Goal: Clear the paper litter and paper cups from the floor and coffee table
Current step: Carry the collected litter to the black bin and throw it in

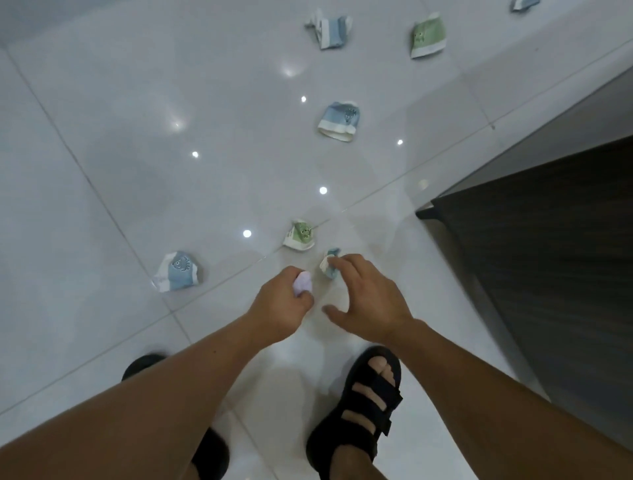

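**Head view, looking down on a glossy white tiled floor (102,205).** The left hand (281,305) is curled round a lilac paper wad (303,285), which shows between thumb and fingers. The right hand (366,298) is spread, with its fingers loosely bent and the thumb held apart, and it grips nothing. Its fingertips lie at a small blue-and-white paper scrap (328,267) on the floor; whether they touch it cannot be told.

Crushed paper cups lie scattered ahead, well apart from one another:
- a near blue cup (178,272), to the left of the hands
- a near green cup (300,235), just beyond the scrap
- a middle blue cup (339,120)
- a far striped cup (328,32)
- a far green cup (429,36)
- a cut-off piece (524,4) at the upper edge, too little in view to identify

A dark furniture panel (548,257) fills the right side. Its top is out of view, so it cannot be told whether it is the coffee table or whether litter lies on it. The person's black sandals (363,411) stand at the bottom of the view.

**Progress, as judged from this view:** early. One piece is in hand and a second is within reach. At least five cups on the floor are not yet collected. No bin or bag is in view, so disposal appears to be outstanding too.
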`<state>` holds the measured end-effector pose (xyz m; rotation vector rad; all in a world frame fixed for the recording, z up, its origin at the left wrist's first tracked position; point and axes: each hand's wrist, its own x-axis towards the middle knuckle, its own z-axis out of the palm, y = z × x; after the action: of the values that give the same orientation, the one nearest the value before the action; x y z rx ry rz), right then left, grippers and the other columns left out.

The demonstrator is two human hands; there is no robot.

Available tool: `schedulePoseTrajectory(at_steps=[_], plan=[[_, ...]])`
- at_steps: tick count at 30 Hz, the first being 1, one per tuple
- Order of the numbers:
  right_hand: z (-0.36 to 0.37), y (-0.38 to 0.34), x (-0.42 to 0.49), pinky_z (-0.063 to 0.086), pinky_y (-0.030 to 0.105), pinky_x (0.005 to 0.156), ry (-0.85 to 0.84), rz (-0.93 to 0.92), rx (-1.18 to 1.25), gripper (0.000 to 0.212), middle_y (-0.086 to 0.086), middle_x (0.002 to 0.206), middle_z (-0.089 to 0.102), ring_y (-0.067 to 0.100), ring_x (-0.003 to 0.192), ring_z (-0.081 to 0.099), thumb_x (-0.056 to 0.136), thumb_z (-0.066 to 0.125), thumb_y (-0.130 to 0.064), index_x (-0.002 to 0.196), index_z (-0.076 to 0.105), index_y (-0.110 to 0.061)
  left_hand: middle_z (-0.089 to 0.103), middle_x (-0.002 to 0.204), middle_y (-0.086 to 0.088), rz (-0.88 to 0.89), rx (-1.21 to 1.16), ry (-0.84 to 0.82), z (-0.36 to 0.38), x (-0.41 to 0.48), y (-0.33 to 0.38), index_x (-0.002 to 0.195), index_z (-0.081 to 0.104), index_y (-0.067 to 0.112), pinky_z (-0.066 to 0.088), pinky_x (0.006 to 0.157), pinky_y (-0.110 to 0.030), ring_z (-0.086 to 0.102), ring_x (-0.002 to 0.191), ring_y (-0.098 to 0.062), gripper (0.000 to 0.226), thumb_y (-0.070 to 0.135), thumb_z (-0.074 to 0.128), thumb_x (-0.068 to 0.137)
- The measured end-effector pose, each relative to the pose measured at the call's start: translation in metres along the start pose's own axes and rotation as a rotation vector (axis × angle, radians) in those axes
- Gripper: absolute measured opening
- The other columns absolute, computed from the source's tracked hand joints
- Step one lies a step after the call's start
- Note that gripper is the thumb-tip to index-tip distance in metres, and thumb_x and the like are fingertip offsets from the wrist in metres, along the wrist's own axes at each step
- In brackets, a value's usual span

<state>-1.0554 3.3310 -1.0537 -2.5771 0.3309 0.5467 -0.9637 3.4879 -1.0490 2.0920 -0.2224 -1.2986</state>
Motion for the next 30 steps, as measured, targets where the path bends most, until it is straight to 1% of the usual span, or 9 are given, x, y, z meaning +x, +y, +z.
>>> schedulePoseTrajectory(at_steps=[4, 8, 11, 15, 18, 22, 24, 27, 30], plan=[[0.018, 0.024, 0.037, 0.051, 0.037, 0.085, -0.026, 0.224, -0.084, 0.062, 0.005, 0.143, 0.034, 0.027, 0.113, 0.052, 0.090, 0.062, -0.032, 0.145, 0.035, -0.024, 0.058, 0.091, 0.002, -0.041, 0.141, 0.067, -0.001, 0.017, -0.044, 0.099, 0.053, 0.017, 0.039, 0.062, -0.022, 0.054, 0.078, -0.013, 0.014, 0.022, 0.058, 0.086], [0.041, 0.031, 0.065, 0.048, 0.036, 0.085, -0.097, 0.225, -0.021, 0.047, 0.009, 0.139, 0.040, 0.033, 0.107, 0.056, 0.095, 0.052, -0.019, 0.141, 0.044, -0.019, 0.055, 0.092, 0.006, -0.040, 0.187, 0.055, 0.004, 0.034, -0.064, 0.099, 0.049, 0.023, 0.039, 0.065, -0.025, 0.055, 0.082, -0.013, 0.020, 0.023, 0.062, 0.083], [0.041, 0.026, 0.065, 0.049, 0.035, 0.084, -0.074, 0.219, 0.001, 0.034, 0.009, 0.129, 0.050, 0.034, 0.103, 0.058, 0.095, 0.051, -0.015, 0.129, 0.058, -0.013, 0.057, 0.094, 0.005, -0.002, 0.142, 0.057, 0.002, 0.039, -0.059, 0.103, 0.050, 0.021, 0.042, 0.063, -0.023, 0.054, 0.081, -0.013, 0.022, 0.021, 0.061, 0.084], [0.010, -0.003, 0.039, 0.049, 0.035, 0.078, 0.040, 0.013, 0.126, 0.029, 0.007, 0.122, 0.057, 0.030, 0.096, 0.061, 0.093, 0.060, -0.016, 0.120, 0.064, -0.009, 0.061, 0.095, 0.003, 0.040, -0.027, 0.040, -0.008, 0.020, -0.028, 0.108, 0.053, 0.022, 0.045, 0.063, -0.019, 0.058, 0.081, -0.011, 0.020, 0.024, 0.057, 0.089], [-0.020, -0.026, 0.018, 0.055, 0.040, 0.068, 0.084, -0.133, 0.170, 0.025, 0.010, 0.112, 0.063, 0.030, 0.079, 0.064, 0.089, 0.069, -0.014, 0.111, 0.067, -0.004, 0.062, 0.103, 0.003, -0.004, -0.201, 0.029, -0.019, -0.002, 0.000, 0.113, 0.051, 0.028, 0.054, 0.076, -0.030, 0.063, 0.088, -0.015, 0.022, 0.022, 0.055, 0.092], [-0.046, -0.048, 0.003, 0.058, 0.040, 0.059, 0.171, -0.226, 0.221, 0.020, 0.014, 0.103, 0.067, 0.029, 0.071, 0.066, 0.082, 0.075, -0.006, 0.100, 0.070, 0.001, 0.060, 0.108, 0.001, -0.083, -0.367, -0.006, -0.036, -0.021, 0.021, 0.131, 0.048, 0.031, 0.051, 0.062, -0.024, 0.065, 0.091, -0.017, 0.046, 0.027, 0.060, 0.087], [-0.048, -0.057, 0.001, 0.057, 0.037, 0.056, 0.208, -0.261, 0.233, 0.016, 0.014, 0.098, 0.067, 0.027, 0.069, 0.067, 0.081, 0.075, -0.003, 0.095, 0.070, 0.001, 0.060, 0.107, 0.004, -0.095, -0.405, -0.010, -0.043, -0.024, 0.022, 0.127, 0.053, 0.032, 0.048, 0.056, -0.019, 0.064, 0.088, -0.011, 0.043, 0.033, 0.066, 0.086], [-0.039, -0.065, 0.004, 0.057, 0.038, 0.057, 0.203, -0.246, 0.273, 0.021, 0.012, 0.096, 0.067, 0.027, 0.071, 0.067, 0.080, 0.076, -0.003, 0.100, 0.069, 0.000, 0.066, 0.084, 0.007, -0.089, -0.472, -0.012, -0.045, -0.022, 0.010, 0.110, 0.067, 0.029, 0.045, 0.049, -0.020, 0.060, 0.058, -0.002, 0.027, 0.027, 0.072, 0.083], [-0.022, -0.061, 0.018, 0.057, 0.037, 0.064, 0.116, -0.255, 0.278, 0.038, 0.010, 0.107, 0.065, 0.024, 0.079, 0.066, 0.080, 0.078, -0.014, 0.114, 0.065, -0.004, 0.064, 0.081, 0.005, -0.116, -0.409, 0.039, -0.045, -0.013, -0.016, 0.100, 0.068, 0.031, 0.046, 0.049, -0.020, 0.059, 0.059, -0.004, 0.022, 0.021, 0.073, 0.080]])
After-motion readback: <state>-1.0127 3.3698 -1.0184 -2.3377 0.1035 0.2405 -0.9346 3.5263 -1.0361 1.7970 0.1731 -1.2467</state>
